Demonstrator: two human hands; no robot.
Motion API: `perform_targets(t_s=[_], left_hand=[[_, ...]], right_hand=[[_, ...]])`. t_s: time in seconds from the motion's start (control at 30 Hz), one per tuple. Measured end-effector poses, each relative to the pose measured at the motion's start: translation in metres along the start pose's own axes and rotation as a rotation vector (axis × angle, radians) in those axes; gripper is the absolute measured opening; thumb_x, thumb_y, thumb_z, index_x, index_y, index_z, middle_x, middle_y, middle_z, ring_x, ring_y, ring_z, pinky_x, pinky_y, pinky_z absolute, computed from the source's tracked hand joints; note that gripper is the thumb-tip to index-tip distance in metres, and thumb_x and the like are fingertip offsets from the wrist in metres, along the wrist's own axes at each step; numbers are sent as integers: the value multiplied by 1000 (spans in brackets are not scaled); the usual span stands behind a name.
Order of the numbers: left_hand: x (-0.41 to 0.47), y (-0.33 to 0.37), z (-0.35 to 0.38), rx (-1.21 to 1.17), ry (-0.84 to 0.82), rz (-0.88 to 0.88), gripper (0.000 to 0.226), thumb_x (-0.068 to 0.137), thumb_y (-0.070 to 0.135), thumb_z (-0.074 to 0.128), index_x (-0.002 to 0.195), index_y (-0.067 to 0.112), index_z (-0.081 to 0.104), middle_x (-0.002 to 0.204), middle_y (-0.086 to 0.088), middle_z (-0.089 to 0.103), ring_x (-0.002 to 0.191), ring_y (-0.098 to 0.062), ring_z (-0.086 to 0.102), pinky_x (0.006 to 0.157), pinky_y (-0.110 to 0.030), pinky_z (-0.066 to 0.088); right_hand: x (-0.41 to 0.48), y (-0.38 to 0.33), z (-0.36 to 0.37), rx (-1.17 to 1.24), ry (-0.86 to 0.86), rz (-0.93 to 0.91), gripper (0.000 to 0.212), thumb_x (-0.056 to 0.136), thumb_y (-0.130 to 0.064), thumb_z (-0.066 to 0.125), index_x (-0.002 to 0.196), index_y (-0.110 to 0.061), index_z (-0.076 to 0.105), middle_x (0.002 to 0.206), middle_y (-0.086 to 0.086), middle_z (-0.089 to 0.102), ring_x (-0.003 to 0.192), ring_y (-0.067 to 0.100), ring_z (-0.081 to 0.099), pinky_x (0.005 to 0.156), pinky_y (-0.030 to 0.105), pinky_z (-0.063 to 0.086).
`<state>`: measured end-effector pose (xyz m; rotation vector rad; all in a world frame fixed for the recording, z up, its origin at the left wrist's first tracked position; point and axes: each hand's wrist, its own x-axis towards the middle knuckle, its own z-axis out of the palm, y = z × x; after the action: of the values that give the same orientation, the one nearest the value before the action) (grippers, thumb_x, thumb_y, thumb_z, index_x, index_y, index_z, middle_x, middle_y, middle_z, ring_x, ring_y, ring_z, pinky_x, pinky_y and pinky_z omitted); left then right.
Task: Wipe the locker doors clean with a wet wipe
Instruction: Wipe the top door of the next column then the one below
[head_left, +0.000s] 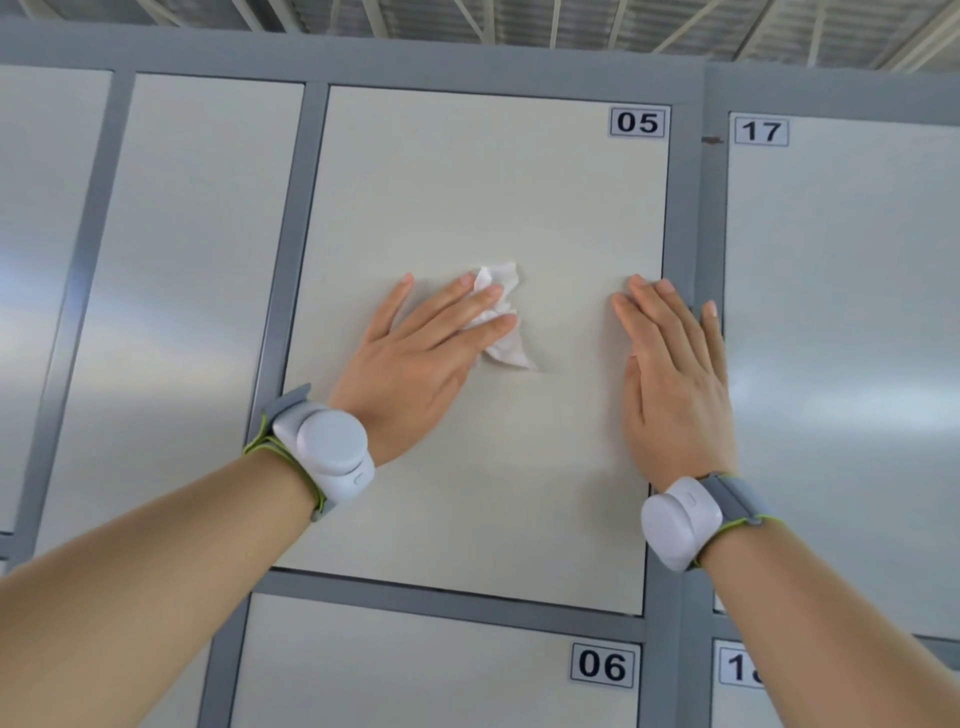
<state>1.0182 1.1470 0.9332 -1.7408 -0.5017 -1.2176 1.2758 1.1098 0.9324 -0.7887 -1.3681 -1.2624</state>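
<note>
Locker door 05 (467, 182) is a pale cream panel in a grey frame, straight ahead. My left hand (415, 364) lies flat on the middle of this door, its fingers pressing a crumpled white wet wipe (501, 322) against the panel. The wipe sticks out past the fingertips above and to the right. My right hand (675, 374) rests flat and empty on the door's right edge, with the fingers together and the thumb over the grey frame.
Other cream doors surround it: door 06 (415, 670) below, door 17 (841, 312) to the right, an unnumbered door (182, 260) to the left. Grey frame bars (696, 208) separate them. Both wrists carry white band devices. Ceiling beams run above.
</note>
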Motion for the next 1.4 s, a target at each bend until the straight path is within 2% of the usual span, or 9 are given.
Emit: perform_targets(t_s=[0.2,0.4,0.6,0.8,0.97,1.1,1.2,1.3,1.4], left_hand=[[20,1,-2,-67,54,-189,46,105,19,33,148,24,50,159,4,39,151,-14,25,124,-44,6],[0,16,10,-1,91,9,43,101,9,46,141,19,60,154,-3,47,147,-25,37,120,-56,21],[-1,20,1,32,151,-11,38,98,15,53,132,22,67,118,-7,62,107,-30,52,98,-45,35],[-5,17,-17,-123,121,-14,37,98,12,46,128,3,66,111,-6,70,103,-25,60,94,-34,41],[-10,18,-27,-278,54,-173,38,88,8,45,123,7,61,109,-4,71,101,-22,57,88,-28,43],[-14,22,-31,-420,4,-289,46,86,9,45,128,26,47,119,1,69,92,-13,62,82,-30,46],[-18,19,-32,-498,29,-363,45,87,11,44,128,30,42,129,2,64,108,-14,61,93,-27,44],[-23,0,-24,-254,102,-253,41,92,13,47,133,11,52,132,-7,61,124,-23,53,110,-29,33],[-26,-14,-17,-135,82,-208,45,100,25,45,141,7,53,147,-3,53,143,-20,40,121,-38,26]], right_hand=[[1,0,1,12,11,2,51,94,-1,31,141,-4,51,151,9,46,144,25,33,125,37,9],[0,2,1,26,6,-10,51,94,0,32,141,-3,51,151,9,46,145,25,33,125,39,11],[0,0,-1,41,9,-10,49,95,0,33,140,-3,52,149,10,47,144,27,35,125,41,13],[11,-18,-12,113,26,61,34,100,-21,46,126,-7,63,131,5,62,125,29,53,117,41,25],[31,-53,-16,213,-48,-134,26,93,-24,64,117,-13,67,115,-1,67,105,25,55,96,31,34],[33,-61,1,170,-94,-301,26,90,-17,70,116,-13,69,116,-2,67,105,26,58,101,34,35],[27,-57,10,87,-83,-321,30,92,-18,65,122,-16,68,118,-1,67,106,28,62,110,42,32],[24,-55,11,-2,-36,-384,31,88,-8,66,117,-17,72,114,4,68,104,33,62,111,46,33],[33,-46,9,-5,-4,-338,28,87,-3,66,113,-10,71,119,9,65,113,34,54,110,49,36]])
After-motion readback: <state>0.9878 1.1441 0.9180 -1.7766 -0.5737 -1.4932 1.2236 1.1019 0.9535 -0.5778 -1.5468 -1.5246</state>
